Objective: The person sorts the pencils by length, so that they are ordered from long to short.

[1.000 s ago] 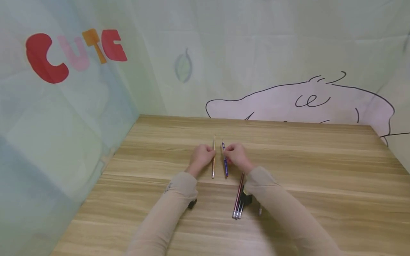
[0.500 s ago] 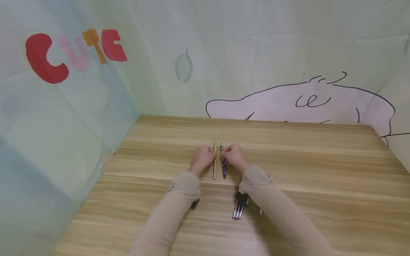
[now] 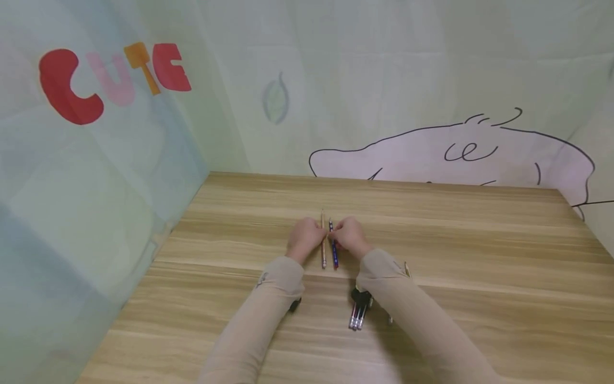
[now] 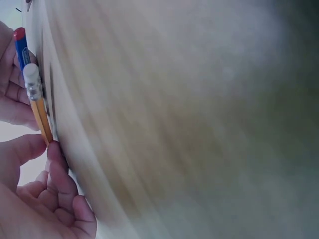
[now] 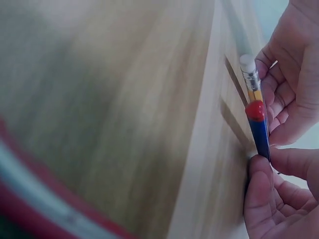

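My left hand [image 3: 305,234] pinches a yellow pencil [image 3: 323,257] between thumb and finger. A white eraser in a silver ferrule tops this pencil's near end, plain in the left wrist view. With thumb and finger my right hand [image 3: 352,236] pinches a blue pencil [image 3: 334,256] whose near end is red, as the right wrist view shows [image 5: 260,132]. Both pencils lie almost parallel, pointing away from me, a narrow gap between them. The fingertips of both hands are close together; whether they touch is hard to tell. Each grip hides the middle of its pencil.
Several pencils [image 3: 356,321] with silver ends lie bunched on the wooden table [image 3: 460,229], partly under the right wrist and a dark object [image 3: 360,297] there. Another pencil [image 3: 408,269] is mostly hidden by the right sleeve. A printed cloth [image 3: 374,80] stands behind the table.
Both hands have drawn slightly closer together, bringing the yellow pencil right and the blue pencil left. The gap between the pencils has narrowed, and both have slid a little toward me.
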